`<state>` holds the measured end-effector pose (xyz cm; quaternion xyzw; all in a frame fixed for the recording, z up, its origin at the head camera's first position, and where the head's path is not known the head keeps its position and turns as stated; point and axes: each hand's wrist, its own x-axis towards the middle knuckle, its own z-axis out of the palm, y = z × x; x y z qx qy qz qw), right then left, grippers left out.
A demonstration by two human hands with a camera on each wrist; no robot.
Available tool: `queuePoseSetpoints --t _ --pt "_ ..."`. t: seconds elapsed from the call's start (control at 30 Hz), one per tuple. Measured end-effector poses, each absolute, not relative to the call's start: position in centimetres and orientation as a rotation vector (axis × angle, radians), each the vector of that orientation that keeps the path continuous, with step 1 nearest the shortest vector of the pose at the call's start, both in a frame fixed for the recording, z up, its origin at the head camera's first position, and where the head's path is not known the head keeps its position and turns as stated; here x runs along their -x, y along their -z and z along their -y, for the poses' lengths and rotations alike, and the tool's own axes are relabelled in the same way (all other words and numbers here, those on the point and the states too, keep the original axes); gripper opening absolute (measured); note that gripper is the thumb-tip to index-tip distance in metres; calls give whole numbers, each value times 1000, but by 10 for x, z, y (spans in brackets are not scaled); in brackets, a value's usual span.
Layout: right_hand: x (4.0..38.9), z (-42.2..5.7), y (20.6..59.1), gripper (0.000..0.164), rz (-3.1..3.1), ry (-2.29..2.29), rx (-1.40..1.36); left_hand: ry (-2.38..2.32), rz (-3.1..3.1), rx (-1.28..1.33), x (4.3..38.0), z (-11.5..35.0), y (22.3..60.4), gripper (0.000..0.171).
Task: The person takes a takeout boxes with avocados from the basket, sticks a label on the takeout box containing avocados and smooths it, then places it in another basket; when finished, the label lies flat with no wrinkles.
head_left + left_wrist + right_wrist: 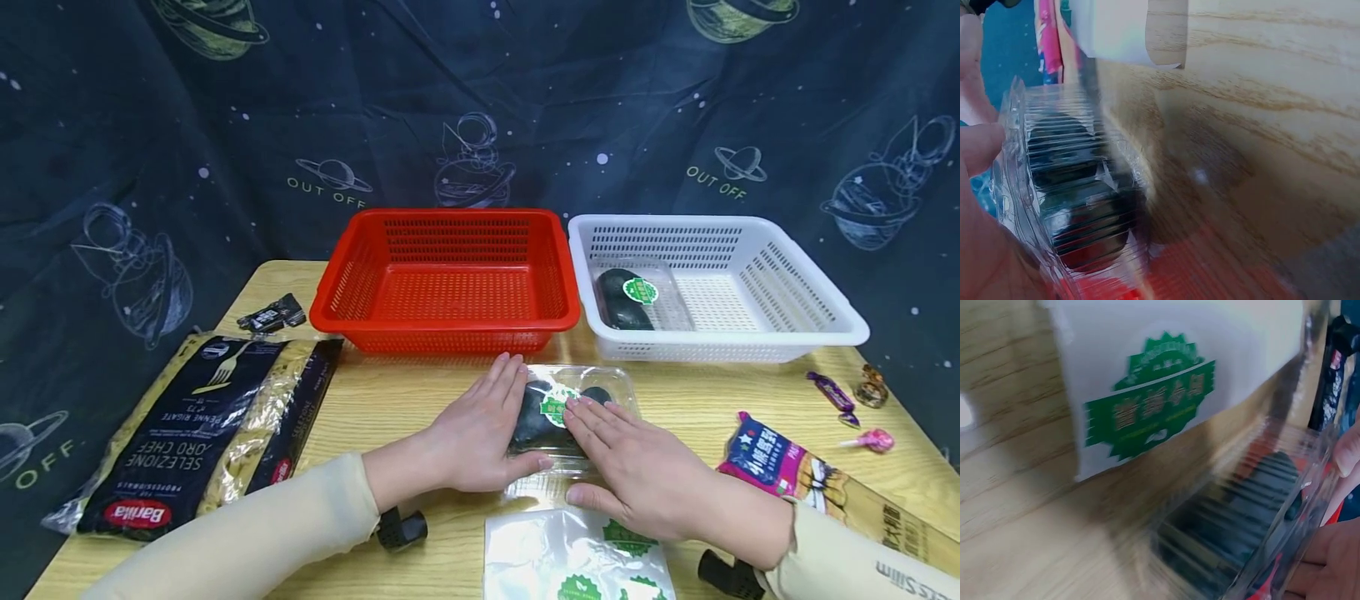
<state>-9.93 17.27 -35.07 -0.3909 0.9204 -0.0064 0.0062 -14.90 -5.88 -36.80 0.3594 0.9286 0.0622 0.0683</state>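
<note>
A clear plastic clamshell box (618, 385) with dark oval items inside lies on the table in front of the baskets. On its lid is a round green-and-white sticker (553, 408). My left hand (476, 437) rests along the box's left side with straight fingers, its thumb by the near edge. My right hand (652, 471) lies over the right part, its straight fingertips touching the lid beside the sticker. In the right wrist view, the dark items (1266, 500) show through the ribbed box wall. Just nearer lies a white sheet of green stickers (525, 550).
Behind stand a red basket (450, 337) and a white basket (750, 337); a similar labelled box (675, 308) sits in the white one. Left are a pasta bag (165, 433) and a small black packet (273, 315). Right lie a long snack bag (847, 492), wrapped candies (832, 392) and a lollipop (876, 440).
</note>
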Motion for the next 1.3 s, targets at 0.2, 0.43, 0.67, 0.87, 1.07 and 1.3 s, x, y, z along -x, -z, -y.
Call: queuePoseSetpoints --t 0.2,0.43,0.67,0.87,1.07,1.3 --pt "97 -179 350 77 -2921 -76 1193 -187 -2791 -1072 149 59 368 104" --pt "93 -180 345 80 -2959 -126 1127 -185 -2797 -1084 149 58 368 103" --pt "101 -175 346 78 -2972 -4 1142 -181 -2798 -1072 149 58 368 104" --pt "110 -157 351 85 -2918 20 1116 -197 -2807 -1089 148 59 369 103" --pt "108 -139 351 91 -2849 14 1070 -210 -2806 -1079 149 59 370 102" --pt "105 -131 350 89 -2825 77 1097 -208 -2808 -1097 149 59 370 99"
